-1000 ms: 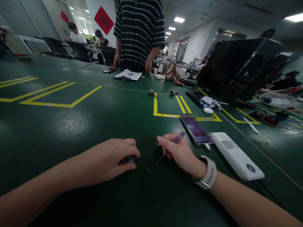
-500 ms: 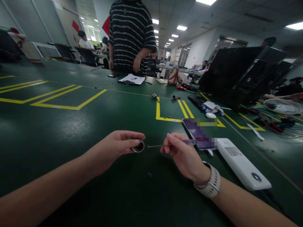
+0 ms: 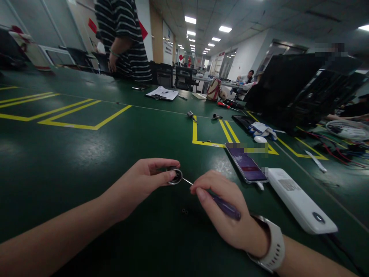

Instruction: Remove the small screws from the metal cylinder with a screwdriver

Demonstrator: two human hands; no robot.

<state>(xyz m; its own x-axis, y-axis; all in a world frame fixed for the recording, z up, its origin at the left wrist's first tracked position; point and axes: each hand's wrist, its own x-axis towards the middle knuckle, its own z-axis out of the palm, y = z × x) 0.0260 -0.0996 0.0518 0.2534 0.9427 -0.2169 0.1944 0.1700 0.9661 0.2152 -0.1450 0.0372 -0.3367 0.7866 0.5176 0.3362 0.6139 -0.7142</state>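
The left hand (image 3: 150,175) pinches a round metal part (image 3: 178,176) at ten o'clock from the right hand (image 3: 226,223), which clasps a purple-handled tool (image 3: 229,209). On the worktop (image 3: 115,238), a phone (image 3: 245,163) lies at one o'clock from that hand.

We're looking across a broad green bench (image 3: 155,134) marked with yellow tape (image 3: 195,130): there's a phone (image 3: 245,163) beside a white power bank (image 3: 300,204), a clipboard (image 3: 163,93) further back, and, near us, two tiny rings (image 3: 185,211) side by side!
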